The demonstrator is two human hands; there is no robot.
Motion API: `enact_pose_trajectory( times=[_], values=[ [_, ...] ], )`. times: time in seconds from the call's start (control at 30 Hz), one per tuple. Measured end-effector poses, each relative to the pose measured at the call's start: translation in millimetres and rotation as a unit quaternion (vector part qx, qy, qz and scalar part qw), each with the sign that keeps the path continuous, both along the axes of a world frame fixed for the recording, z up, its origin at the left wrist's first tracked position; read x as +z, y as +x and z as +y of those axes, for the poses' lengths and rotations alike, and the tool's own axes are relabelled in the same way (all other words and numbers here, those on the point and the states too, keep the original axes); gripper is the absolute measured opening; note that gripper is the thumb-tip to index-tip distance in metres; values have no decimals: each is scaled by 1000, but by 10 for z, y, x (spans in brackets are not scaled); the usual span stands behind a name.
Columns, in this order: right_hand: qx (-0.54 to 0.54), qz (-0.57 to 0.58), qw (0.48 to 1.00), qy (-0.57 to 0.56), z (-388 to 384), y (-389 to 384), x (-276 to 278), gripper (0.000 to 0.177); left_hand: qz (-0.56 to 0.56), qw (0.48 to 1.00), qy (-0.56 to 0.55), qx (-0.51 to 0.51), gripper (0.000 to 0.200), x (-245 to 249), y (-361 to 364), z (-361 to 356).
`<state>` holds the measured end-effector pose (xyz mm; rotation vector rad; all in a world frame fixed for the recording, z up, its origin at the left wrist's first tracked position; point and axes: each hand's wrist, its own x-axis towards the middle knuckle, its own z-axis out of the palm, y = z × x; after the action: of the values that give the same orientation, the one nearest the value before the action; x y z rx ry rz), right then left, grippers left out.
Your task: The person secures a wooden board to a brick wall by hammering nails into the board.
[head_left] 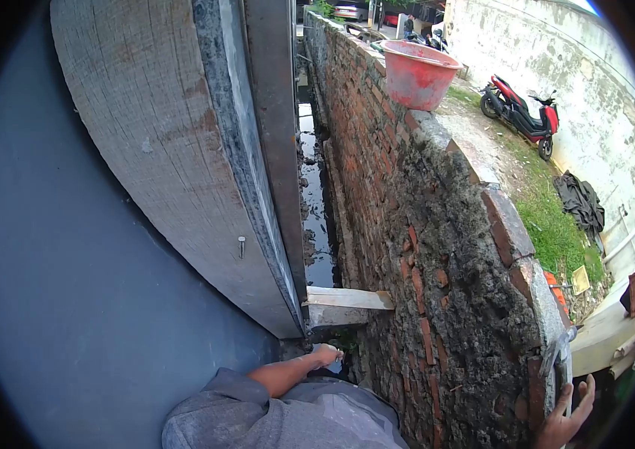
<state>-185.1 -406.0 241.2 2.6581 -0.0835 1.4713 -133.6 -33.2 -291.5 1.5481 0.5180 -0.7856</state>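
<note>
My left hand is low in the gap between the grey panel and the brick wall, just below a short board. Its fingers look curled in, and what is in them, if anything, is too small to make out. At the lower right, my right hand is by the near end of the wall top, fingers spread and apart. Close above it lies a pale, narrow piece on the wall's edge. The short wooden board spans the gap from the panel to the brick wall.
A large grey-blue panel and a wooden plank with a nail stand on the left. Dark water lies in the gap. A red tub sits on the wall. Beyond are a motor scooter and dark cloth.
</note>
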Motion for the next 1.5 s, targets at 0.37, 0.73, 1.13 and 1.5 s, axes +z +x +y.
enact_pose_trajectory(
  times=[0.37, 0.73, 1.13, 1.5],
  values=[
    [-59, 122, 991, 23, -301, 18, -355, 29, -112, 929, 257, -242, 56, -155, -163, 256],
    [-94, 132, 983, 91, -202, 13, -331, 32, -124, 887, 329, -299, 54, -274, -233, 478],
    [-96, 125, 985, 73, -174, 13, -340, 33, -121, 867, 309, -373, 52, -103, -235, 450],
    [-107, 113, 986, 57, -235, 35, -393, 32, -48, 887, 310, -340, 47, -130, -341, 478]
  ],
)
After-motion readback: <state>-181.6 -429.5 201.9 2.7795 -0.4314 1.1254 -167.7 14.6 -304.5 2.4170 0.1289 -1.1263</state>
